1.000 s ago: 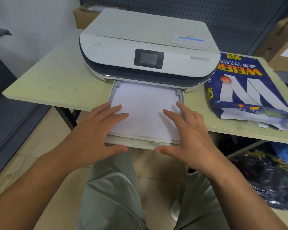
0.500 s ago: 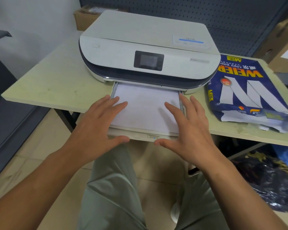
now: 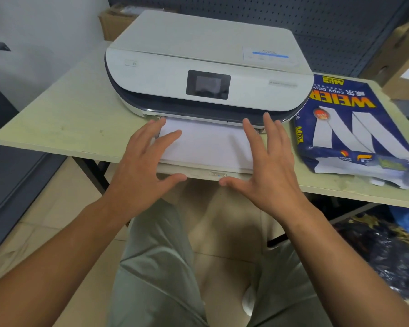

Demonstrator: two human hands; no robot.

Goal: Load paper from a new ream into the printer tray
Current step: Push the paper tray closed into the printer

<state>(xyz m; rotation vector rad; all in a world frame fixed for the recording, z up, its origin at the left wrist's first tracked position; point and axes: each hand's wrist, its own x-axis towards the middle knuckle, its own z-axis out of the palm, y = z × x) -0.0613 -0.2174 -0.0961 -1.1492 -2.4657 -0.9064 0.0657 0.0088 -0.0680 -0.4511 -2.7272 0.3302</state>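
Note:
A white printer (image 3: 206, 67) with a small dark screen stands on a pale table (image 3: 64, 119). Its paper tray (image 3: 198, 173) sticks out below the front, partly slid in, with a stack of white paper (image 3: 208, 142) lying in it. My left hand (image 3: 142, 161) rests flat on the tray's left side, thumb against its front edge. On the right side my right hand (image 3: 267, 161) lies the same way, fingers spread, thumb at the front edge. A torn-open blue ream wrapper (image 3: 354, 128) lies on the table to the printer's right.
Cardboard boxes (image 3: 401, 55) stand at the back right and behind the printer. A dark pegboard wall runs along the back. Dark and blue plastic bags (image 3: 387, 251) lie on the floor under the table's right side. My legs are below the tray.
Both hands have pushed the tray with the paper further into the printer; less of the paper shows now than a second ago.

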